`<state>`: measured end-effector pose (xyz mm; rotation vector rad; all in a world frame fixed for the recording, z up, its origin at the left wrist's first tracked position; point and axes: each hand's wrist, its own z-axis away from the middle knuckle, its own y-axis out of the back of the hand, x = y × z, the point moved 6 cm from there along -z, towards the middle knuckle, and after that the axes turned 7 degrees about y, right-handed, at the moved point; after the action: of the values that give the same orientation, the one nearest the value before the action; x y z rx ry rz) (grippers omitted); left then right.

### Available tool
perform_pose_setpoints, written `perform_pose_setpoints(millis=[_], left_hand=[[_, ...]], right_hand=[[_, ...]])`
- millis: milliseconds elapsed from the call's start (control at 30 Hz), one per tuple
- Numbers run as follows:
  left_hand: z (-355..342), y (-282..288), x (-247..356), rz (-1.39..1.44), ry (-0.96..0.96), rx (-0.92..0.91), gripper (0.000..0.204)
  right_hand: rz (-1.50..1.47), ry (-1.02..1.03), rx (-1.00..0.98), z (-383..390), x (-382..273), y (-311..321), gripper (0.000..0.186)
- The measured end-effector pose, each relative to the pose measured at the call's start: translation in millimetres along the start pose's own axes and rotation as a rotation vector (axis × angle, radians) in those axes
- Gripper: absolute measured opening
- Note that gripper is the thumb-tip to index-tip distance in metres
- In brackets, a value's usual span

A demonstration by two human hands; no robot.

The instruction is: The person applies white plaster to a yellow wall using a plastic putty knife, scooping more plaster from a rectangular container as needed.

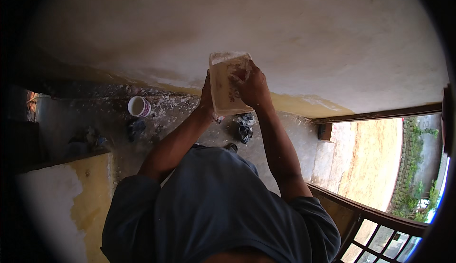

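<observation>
A rectangular, whitish plastic tub [219,89], crusted with pale residue, is held up in front of the wall. My left hand [207,99] grips it along its left side, with most of the fingers hidden behind the wall of the tub. Over the tub's right half, my right hand [254,86] reaches in with bent, closed fingers. Brownish wet smears show on the inside around those fingertips. Whatever the fingers may be pinching is too small and hidden to make out.
The pale plastered wall [304,40] rises right ahead, with a yellowish lower band. On the debris-speckled floor stand a white bucket [139,106] and a black plastic bag [245,132]. A low, patchy wall [90,192] is at left; a doorway and window grille [380,239] are at right.
</observation>
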<state>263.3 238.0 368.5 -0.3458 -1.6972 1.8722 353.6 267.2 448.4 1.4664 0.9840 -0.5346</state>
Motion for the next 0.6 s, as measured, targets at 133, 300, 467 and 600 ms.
perform_pose_setpoints(millis=[133,300,467,600], left_hand=[[5,5,2,-0.062,0.026,0.001,0.071],[9,0,-1,-0.015,0.08,0.015,0.072],[11,-4,-4,-0.133,0.068,-0.012,0.07],[7,-4,-9,-0.061,0.13,-0.074,0.068]], right_hand=[[-0.121,-0.062,0.028,2,3,-6,0.031],[-0.186,-0.081,0.069,6,12,-1,0.028],[-0.426,-0.187,0.061,13,19,9,0.028],[-0.782,-0.176,0.126,25,33,19,0.034]])
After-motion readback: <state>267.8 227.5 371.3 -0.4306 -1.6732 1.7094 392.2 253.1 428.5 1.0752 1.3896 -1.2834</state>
